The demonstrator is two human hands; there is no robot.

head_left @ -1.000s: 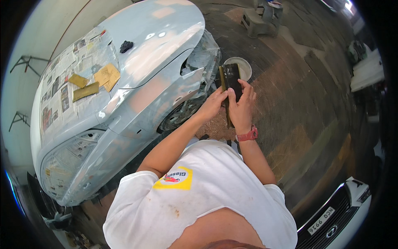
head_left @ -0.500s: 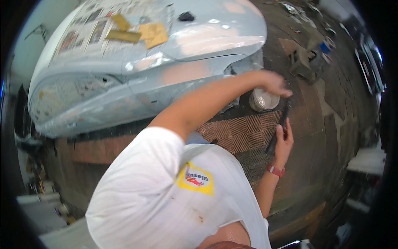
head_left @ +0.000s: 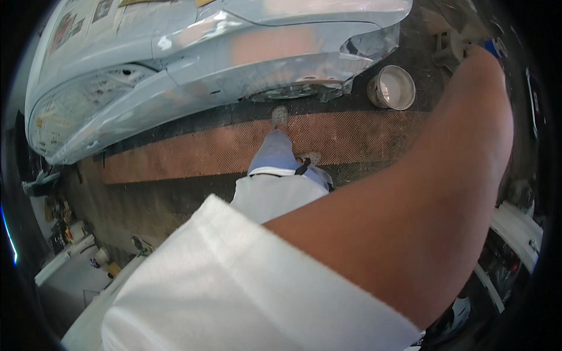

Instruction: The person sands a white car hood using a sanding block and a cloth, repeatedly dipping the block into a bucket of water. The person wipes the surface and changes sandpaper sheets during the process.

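My left arm reaches across from the lower left, very close to the camera, bare beyond a white sleeve. It is raised, and no hand shows at its visible end. My right hand and its forearm do not show either. Left of the arm's upper end, a round bucket with pale contents stands on the floor. Along the top lies a car body in pale grey primer, with pinkish filler patches. Its wheel shows under the fender.
My feet in grey clogs stand at a reddish patterned mat beside the car. A concrete block and a blue can are at the upper right. White panels lie at the right edge. Newspaper covers part of the car.
My left arm has risen toward the camera, and its hand has left the view. My right hand, which held a long black object, is out of view too. The view has shifted.
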